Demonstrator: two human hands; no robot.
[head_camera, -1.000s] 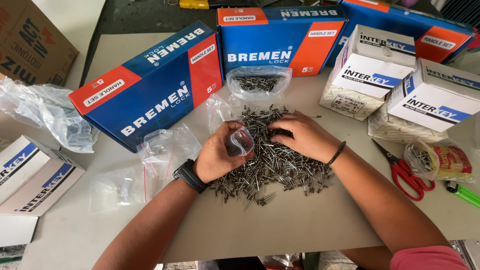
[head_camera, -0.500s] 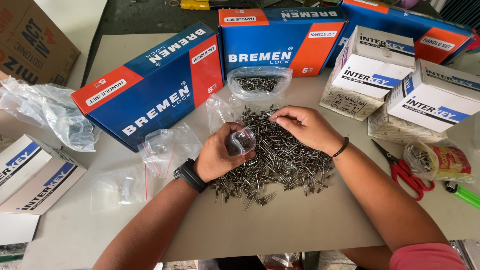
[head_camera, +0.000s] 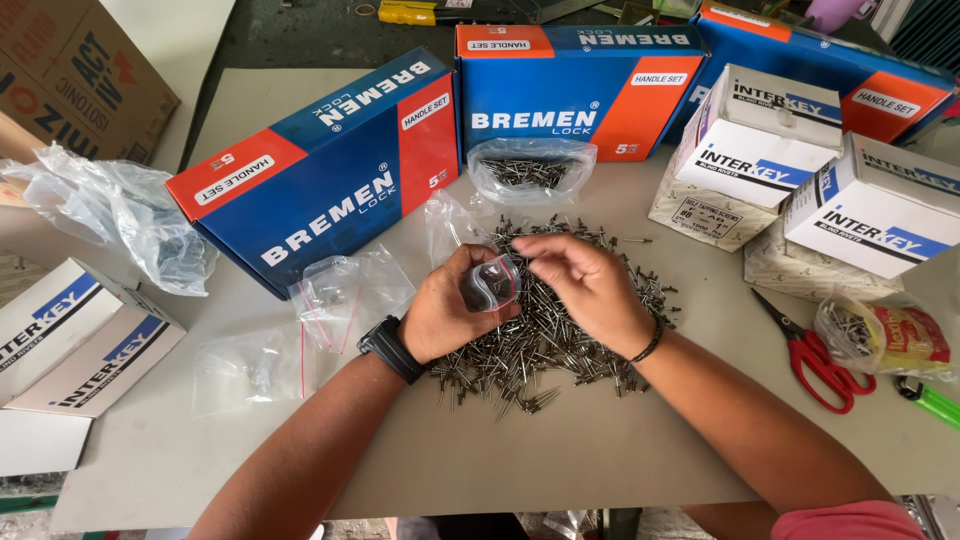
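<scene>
Head view of a packing table. The left hand, a black watch at its wrist, curls around a small clear zip bag and pinches it between thumb and fingers, mouth turned toward the right hand. The right hand, with a dark band on the wrist, hovers just beside the bag's opening, its fingertips drawn together; whether they pinch a rivet cannot be told. Both hands sit above a loose heap of grey blind rivets spread on the table's middle. Behind the heap lies a clear bag of rivets, propped near a blue and orange carton. A second such carton lies angled to the left, with small filled zip bags before it. White rivet boxes stand at the right; red-handled scissors lie near them, well apart from the hands.
</scene>
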